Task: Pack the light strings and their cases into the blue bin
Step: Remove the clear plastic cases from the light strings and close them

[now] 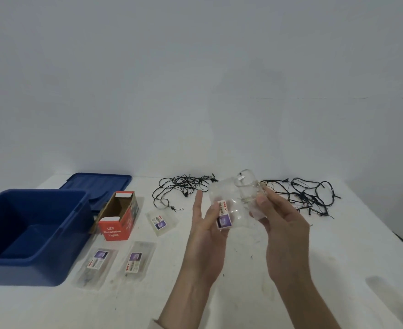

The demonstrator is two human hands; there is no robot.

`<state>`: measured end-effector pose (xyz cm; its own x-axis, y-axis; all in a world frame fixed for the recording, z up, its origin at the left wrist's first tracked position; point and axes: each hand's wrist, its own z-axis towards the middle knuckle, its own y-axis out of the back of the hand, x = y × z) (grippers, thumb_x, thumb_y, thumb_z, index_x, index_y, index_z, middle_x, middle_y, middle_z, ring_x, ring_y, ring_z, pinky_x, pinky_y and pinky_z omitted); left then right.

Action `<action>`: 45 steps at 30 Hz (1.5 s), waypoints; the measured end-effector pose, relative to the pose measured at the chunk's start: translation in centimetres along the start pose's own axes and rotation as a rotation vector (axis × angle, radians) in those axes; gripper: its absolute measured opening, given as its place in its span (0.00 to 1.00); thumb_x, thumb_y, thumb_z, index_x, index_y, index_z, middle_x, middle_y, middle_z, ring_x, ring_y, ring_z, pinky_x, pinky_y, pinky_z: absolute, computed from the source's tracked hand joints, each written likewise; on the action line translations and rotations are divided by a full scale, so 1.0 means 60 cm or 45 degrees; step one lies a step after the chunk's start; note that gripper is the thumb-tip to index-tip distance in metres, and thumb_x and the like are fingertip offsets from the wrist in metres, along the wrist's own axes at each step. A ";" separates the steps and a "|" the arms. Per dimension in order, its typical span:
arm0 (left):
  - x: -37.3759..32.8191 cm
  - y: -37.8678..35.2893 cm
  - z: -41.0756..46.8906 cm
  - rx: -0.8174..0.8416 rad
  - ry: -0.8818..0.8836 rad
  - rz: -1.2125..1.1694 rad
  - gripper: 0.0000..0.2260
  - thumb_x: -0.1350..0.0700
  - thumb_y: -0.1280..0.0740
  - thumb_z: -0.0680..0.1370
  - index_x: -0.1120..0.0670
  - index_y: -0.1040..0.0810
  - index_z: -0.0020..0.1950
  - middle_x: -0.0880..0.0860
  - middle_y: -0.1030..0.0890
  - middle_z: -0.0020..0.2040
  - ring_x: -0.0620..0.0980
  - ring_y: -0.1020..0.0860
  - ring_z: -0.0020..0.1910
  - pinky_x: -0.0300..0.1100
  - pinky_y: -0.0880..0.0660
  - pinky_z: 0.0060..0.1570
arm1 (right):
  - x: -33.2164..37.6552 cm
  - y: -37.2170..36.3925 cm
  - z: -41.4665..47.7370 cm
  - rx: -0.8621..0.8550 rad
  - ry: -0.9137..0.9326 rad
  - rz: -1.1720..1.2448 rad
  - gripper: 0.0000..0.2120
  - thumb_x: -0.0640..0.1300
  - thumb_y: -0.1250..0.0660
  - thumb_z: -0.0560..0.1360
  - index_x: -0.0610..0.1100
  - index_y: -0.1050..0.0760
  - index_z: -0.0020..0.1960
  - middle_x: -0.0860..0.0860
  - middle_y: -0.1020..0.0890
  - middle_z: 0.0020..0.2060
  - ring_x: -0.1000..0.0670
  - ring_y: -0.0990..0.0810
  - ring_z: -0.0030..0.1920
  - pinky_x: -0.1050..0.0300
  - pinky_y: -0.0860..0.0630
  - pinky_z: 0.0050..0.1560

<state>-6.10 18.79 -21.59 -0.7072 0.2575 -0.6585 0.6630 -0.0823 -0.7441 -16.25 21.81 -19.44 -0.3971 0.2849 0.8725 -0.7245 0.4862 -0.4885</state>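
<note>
The clear case [237, 205] is held in the air, well to the right of the blue bin [17, 271], with what looks like fine wire coiled inside. The left hand [207, 231] curls round its labelled end, forefinger straight out, and the right hand [283, 229] pinches the other end. It is probably best to press the case fully shut, then lay it flat in the bin. The black light strings [302, 193] lie loose, farther right of the bin.

clear case [237, 205] aloft, black strings [302, 195] beyond
</note>
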 end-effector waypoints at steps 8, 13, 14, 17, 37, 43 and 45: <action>-0.012 -0.030 -0.017 0.124 -0.074 0.139 0.18 0.58 0.41 0.79 0.42 0.32 0.66 0.49 0.16 0.50 0.50 0.17 0.50 0.43 0.20 0.45 | -0.006 0.004 -0.003 -0.005 0.109 -0.142 0.10 0.36 0.31 0.72 0.49 0.18 0.47 0.54 0.14 0.40 0.56 0.17 0.43 0.65 0.22 0.45; -0.006 -0.042 -0.020 0.108 -0.183 0.269 0.13 0.47 0.44 0.81 0.43 0.33 0.66 0.48 0.17 0.53 0.50 0.18 0.53 0.43 0.21 0.47 | -0.015 0.004 -0.007 0.076 0.156 -0.343 0.08 0.40 0.28 0.71 0.52 0.17 0.45 0.54 0.16 0.37 0.52 0.19 0.42 0.59 0.23 0.47; -0.005 -0.041 -0.020 0.107 -0.195 0.272 0.14 0.47 0.45 0.81 0.43 0.34 0.66 0.49 0.17 0.54 0.50 0.18 0.53 0.42 0.21 0.45 | -0.015 0.005 -0.007 0.094 0.166 -0.397 0.07 0.41 0.28 0.70 0.53 0.17 0.45 0.53 0.16 0.36 0.50 0.20 0.41 0.56 0.24 0.47; -0.001 -0.037 -0.018 0.104 -0.219 0.293 0.13 0.47 0.44 0.81 0.43 0.33 0.65 0.49 0.17 0.54 0.50 0.18 0.52 0.41 0.21 0.40 | -0.010 0.011 -0.004 0.168 0.194 -0.523 0.07 0.42 0.27 0.70 0.53 0.18 0.44 0.53 0.17 0.35 0.49 0.23 0.37 0.56 0.25 0.41; -0.006 -0.039 0.005 -0.006 -0.139 0.297 0.25 0.44 0.38 0.74 0.58 0.29 0.65 0.53 0.19 0.50 0.50 0.19 0.46 0.43 0.20 0.42 | 0.019 0.035 0.006 0.313 0.241 -0.640 0.12 0.56 0.37 0.68 0.57 0.23 0.50 0.54 0.20 0.43 0.57 0.22 0.43 0.63 0.27 0.41; -0.012 -0.045 -0.006 0.072 -0.042 0.208 0.23 0.45 0.43 0.79 0.62 0.28 0.63 0.52 0.17 0.35 0.47 0.18 0.31 0.36 0.23 0.29 | 0.025 0.049 0.010 0.644 0.059 -0.425 0.22 0.59 0.29 0.61 0.60 0.24 0.55 0.56 0.21 0.54 0.53 0.21 0.53 0.57 0.23 0.45; -0.013 -0.047 -0.005 0.023 -0.020 0.214 0.23 0.44 0.43 0.79 0.61 0.27 0.63 0.55 0.16 0.41 0.50 0.16 0.37 0.38 0.22 0.33 | 0.025 0.049 0.004 0.681 0.080 -0.478 0.24 0.57 0.28 0.60 0.60 0.26 0.55 0.57 0.22 0.56 0.53 0.21 0.54 0.55 0.25 0.49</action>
<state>-7.32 19.14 -18.95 -0.5904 0.2233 -0.7756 0.7680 -0.1403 -0.6249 -19.12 23.46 -19.57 -0.0408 0.2315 0.9720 -0.9941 0.0885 -0.0628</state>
